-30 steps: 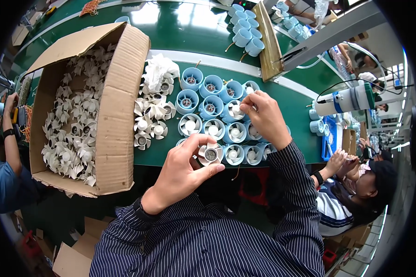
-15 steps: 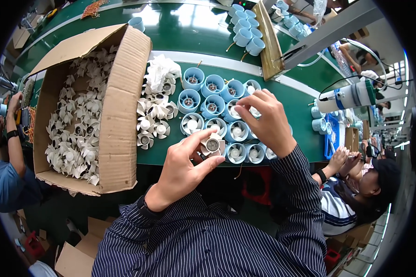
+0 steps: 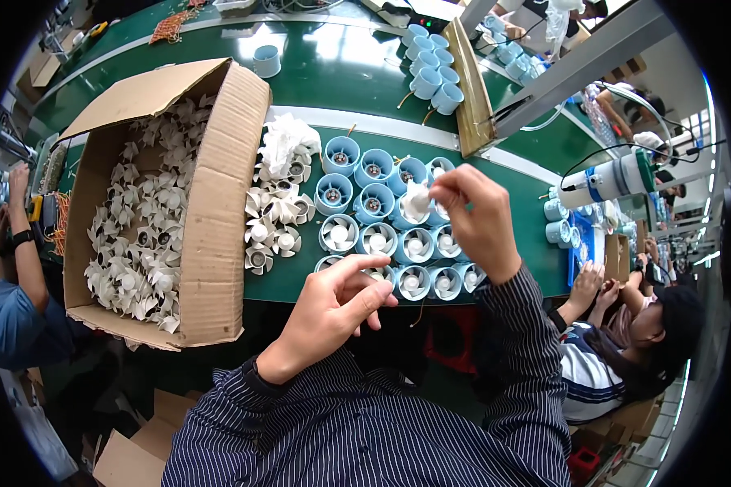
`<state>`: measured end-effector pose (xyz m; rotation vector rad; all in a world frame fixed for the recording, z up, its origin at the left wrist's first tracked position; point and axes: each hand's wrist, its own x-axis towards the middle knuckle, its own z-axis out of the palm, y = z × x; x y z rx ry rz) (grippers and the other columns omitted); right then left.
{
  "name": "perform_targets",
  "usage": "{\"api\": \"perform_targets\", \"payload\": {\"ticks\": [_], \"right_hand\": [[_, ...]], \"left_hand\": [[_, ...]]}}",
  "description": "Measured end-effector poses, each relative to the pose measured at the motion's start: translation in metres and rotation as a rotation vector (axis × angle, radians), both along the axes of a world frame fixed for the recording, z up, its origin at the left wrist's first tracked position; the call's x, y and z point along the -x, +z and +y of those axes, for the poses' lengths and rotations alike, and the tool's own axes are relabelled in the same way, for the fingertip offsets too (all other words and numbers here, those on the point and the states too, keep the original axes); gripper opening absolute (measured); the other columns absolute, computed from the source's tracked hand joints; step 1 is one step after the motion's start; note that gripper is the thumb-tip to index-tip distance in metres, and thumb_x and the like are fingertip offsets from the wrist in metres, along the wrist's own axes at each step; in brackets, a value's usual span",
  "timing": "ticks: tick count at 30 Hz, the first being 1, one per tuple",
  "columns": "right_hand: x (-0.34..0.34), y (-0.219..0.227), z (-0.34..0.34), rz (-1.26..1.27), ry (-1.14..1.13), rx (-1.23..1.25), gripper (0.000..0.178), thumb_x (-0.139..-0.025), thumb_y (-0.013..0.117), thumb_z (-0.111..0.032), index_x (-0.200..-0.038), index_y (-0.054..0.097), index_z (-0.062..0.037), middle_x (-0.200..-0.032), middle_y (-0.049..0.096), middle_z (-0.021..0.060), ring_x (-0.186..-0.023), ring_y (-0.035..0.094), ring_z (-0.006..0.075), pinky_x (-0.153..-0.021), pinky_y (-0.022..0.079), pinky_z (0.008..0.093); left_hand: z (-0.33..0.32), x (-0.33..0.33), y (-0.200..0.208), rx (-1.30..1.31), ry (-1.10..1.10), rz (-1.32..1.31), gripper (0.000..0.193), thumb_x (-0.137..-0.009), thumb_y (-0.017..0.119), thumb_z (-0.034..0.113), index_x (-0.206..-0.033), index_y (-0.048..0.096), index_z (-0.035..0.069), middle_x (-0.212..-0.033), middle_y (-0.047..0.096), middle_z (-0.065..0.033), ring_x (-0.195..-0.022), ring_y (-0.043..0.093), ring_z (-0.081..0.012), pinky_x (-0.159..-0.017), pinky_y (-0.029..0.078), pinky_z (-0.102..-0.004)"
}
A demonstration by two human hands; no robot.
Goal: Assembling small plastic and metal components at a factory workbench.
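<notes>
My right hand (image 3: 481,217) pinches a white fan impeller (image 3: 417,200) over one of the light blue round housings in the group on the green table. Near that group's front left, my left hand (image 3: 333,308) holds nothing, its fingers apart and curved, covering part of the front housings. Several front housings, such as this blue housing with a fan (image 3: 415,245), have white impellers inside. At the back left, a blue housing (image 3: 333,193) shows its bare motor in the middle. Loose white impellers (image 3: 284,209) lie left of the housings.
A cardboard box (image 3: 213,203) full of white impellers stands open at left. A crumpled white bag (image 3: 288,144) lies beside it. More blue housings (image 3: 434,69) stand at the back by a wooden board (image 3: 473,105). A co-worker (image 3: 625,349) sits at right, another person (image 3: 16,300) at left.
The impeller that was in my left hand is gone from it. My right hand, raised slightly to the right, now holds an impeller over the housings. The view has shifted a little.
</notes>
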<state>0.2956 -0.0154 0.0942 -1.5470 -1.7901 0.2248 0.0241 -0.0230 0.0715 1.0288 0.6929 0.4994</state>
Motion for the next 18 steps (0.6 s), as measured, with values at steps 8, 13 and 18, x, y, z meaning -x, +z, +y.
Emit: {"api": "perform_targets", "payload": {"ticks": [8, 13, 18], "right_hand": [[-0.049, -0.035, 0.041, 0.012, -0.125, 0.247, 0.015, -0.099, 0.075, -0.009, -0.102, 0.072, 0.0053, -0.087, 0.070, 0.0147, -0.073, 0.065, 0.0237, -0.070, 0.052, 0.0355], [-0.053, -0.045, 0.051, -0.033, -0.080, 0.210, 0.015, -0.098, 0.076, -0.010, -0.101, 0.074, 0.0045, -0.088, 0.071, 0.0159, -0.075, 0.066, 0.0252, -0.072, 0.054, 0.0374], [-0.042, -0.034, 0.052, -0.059, -0.091, 0.276, 0.015, -0.096, 0.077, -0.011, -0.098, 0.076, 0.0037, -0.087, 0.071, 0.0155, -0.080, 0.068, 0.0284, -0.075, 0.054, 0.0391]], "left_hand": [[-0.019, 0.033, 0.017, -0.618, -0.047, 0.184, 0.034, -0.095, 0.074, 0.002, -0.129, 0.071, -0.004, -0.101, 0.080, -0.0130, -0.074, 0.073, -0.0130, -0.061, 0.057, -0.0269], [-0.017, 0.063, 0.034, -0.773, -0.015, 0.307, 0.037, -0.089, 0.076, -0.002, -0.126, 0.073, -0.003, -0.100, 0.079, -0.0136, -0.075, 0.074, -0.0155, -0.062, 0.057, -0.0278], [-0.019, 0.090, 0.041, -0.867, 0.051, 0.320, 0.037, -0.088, 0.076, -0.002, -0.125, 0.073, -0.003, -0.098, 0.079, -0.0137, -0.073, 0.073, -0.0182, -0.062, 0.057, -0.0282]]}}
